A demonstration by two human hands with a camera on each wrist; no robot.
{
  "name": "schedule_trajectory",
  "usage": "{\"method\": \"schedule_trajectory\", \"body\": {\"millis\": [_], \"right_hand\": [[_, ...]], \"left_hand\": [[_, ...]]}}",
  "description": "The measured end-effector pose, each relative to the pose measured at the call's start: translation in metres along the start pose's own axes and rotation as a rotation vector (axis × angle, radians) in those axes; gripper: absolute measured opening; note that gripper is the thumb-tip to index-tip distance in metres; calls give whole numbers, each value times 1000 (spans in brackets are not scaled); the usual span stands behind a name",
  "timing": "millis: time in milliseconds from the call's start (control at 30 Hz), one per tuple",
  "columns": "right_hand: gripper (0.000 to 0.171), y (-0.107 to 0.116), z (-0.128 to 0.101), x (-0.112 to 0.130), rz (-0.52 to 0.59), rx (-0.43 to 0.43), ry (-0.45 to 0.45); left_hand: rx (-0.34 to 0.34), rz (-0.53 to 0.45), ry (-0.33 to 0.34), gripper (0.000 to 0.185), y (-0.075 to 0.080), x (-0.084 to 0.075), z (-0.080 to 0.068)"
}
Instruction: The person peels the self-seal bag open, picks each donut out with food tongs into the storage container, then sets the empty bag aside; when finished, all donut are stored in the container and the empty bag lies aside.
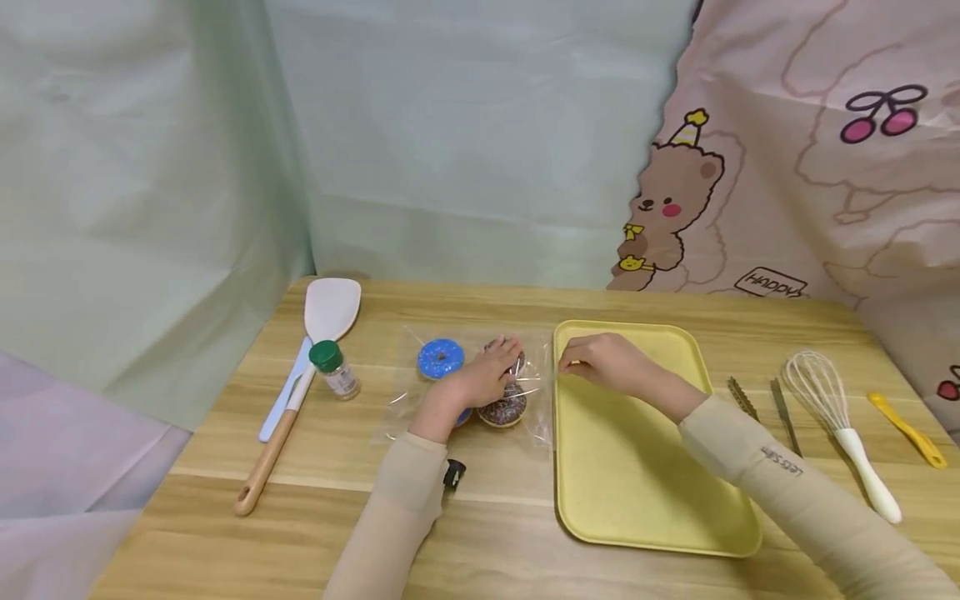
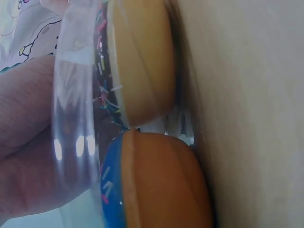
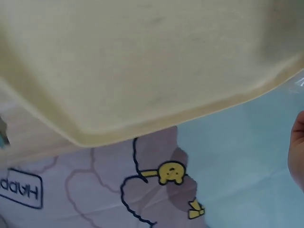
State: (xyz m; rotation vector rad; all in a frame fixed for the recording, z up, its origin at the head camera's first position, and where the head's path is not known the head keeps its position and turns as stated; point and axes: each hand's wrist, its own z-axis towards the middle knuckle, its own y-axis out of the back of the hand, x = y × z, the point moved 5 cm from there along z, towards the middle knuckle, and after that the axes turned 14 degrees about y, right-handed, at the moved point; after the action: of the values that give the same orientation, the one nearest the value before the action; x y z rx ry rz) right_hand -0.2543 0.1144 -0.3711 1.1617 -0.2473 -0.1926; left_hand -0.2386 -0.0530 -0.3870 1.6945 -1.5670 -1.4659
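A clear plastic bag (image 1: 420,400) lies on the wooden table (image 1: 480,517) with several donuts inside: a blue-iced one (image 1: 439,358) and a chocolate sprinkled one (image 1: 504,407) show plainly. My left hand (image 1: 489,373) rests flat on top of the bag, over another chocolate donut. Up close, the sprinkled donut (image 2: 142,61) and a blue donut (image 2: 156,185) press against the plastic (image 2: 76,118) by my palm (image 2: 28,142). My right hand (image 1: 592,361) pinches the bag's right edge above the left rim of the yellow tray (image 1: 637,483). The tray's pale surface (image 3: 142,61) fills the right wrist view.
Left of the bag are a wooden-handled spatula (image 1: 330,308), a white utensil (image 1: 279,408) and a green-capped shaker (image 1: 335,369). Right of the tray lie two metal tools (image 1: 757,404), a whisk (image 1: 832,408) and a yellow tool (image 1: 907,429). A small black item (image 1: 453,473) sits by my left sleeve.
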Motion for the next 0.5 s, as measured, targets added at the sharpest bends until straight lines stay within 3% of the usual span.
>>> {"method": "schedule_trajectory", "body": {"millis": [333, 500], "right_hand": [[16, 3, -3, -8, 209, -190, -201], [15, 2, 0, -9, 247, -222, -198]], "left_hand": [[2, 11, 11, 54, -2, -1, 2], [0, 17, 18, 54, -1, 0, 2]]}}
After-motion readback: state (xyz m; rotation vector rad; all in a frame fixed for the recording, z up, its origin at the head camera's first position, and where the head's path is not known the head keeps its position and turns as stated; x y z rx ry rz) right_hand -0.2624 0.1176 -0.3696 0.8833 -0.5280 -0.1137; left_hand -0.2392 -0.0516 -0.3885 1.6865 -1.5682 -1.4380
